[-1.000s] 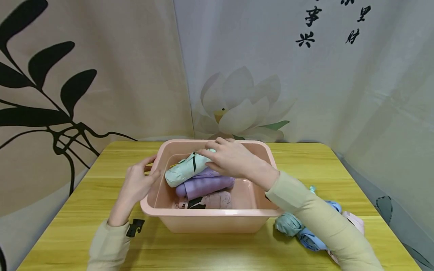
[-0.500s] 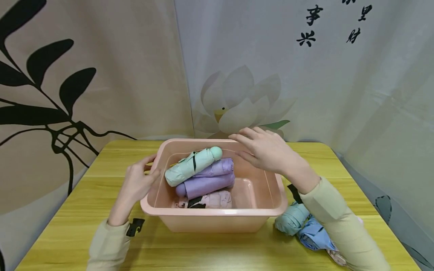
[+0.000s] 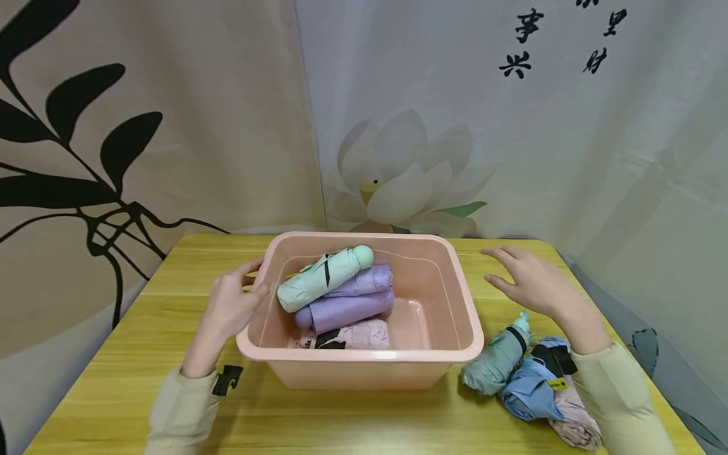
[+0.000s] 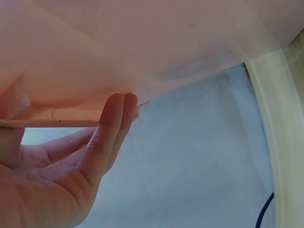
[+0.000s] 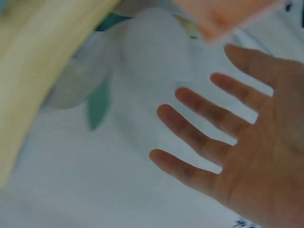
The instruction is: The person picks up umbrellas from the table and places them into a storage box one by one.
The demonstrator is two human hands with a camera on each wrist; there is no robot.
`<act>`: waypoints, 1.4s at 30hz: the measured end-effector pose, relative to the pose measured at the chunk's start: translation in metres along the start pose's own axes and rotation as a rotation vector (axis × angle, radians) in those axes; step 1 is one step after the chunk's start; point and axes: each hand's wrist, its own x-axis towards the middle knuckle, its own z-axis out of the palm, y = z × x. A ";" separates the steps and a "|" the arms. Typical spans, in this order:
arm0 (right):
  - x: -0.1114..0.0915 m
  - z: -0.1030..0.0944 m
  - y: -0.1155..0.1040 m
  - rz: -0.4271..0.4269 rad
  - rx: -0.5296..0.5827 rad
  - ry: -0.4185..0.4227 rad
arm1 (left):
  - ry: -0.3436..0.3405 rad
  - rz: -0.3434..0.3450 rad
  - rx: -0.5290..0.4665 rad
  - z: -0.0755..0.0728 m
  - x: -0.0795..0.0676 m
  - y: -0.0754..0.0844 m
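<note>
My left hand (image 3: 236, 303) holds the left rim of a pink plastic basin (image 3: 364, 357), fingers against the outer wall in the left wrist view. Inside the basin a mint folded umbrella (image 3: 313, 281) lies slantwise on top of purple folded umbrellas (image 3: 352, 311). A pale pink folded umbrella (image 3: 366, 335) with a black patch lies nearest the front wall. My right hand (image 3: 534, 281) hovers beyond the basin's right side with fingers spread and holds nothing; the right wrist view shows its bare palm (image 5: 266, 166).
Right of the basin lie a teal folded umbrella (image 3: 500, 357), a blue one (image 3: 529, 392) and a pale pink one (image 3: 574, 417), partly covered by the right forearm. They rest on a wooden table (image 3: 341, 423). A printed curtain (image 3: 239, 126) hangs behind.
My right hand has let go of the mint umbrella's end and moved right, out over the basin's right rim. The left hand has stayed on the basin.
</note>
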 end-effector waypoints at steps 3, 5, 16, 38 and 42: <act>-0.010 0.020 0.015 -0.032 0.027 -0.076 | -0.006 -0.004 0.002 0.000 0.000 0.000; -0.017 0.033 0.022 -0.075 0.058 -0.120 | -0.006 -0.004 0.001 0.001 0.000 0.000; -0.043 0.065 0.025 -0.048 0.261 -0.456 | -0.003 0.002 -0.004 0.001 0.001 0.000; -0.046 0.085 0.025 -0.184 0.185 -0.408 | -0.007 -0.008 -0.001 0.000 0.001 0.001; -0.046 0.085 0.026 -0.211 0.149 -0.373 | -0.003 -0.006 0.004 0.000 0.000 0.000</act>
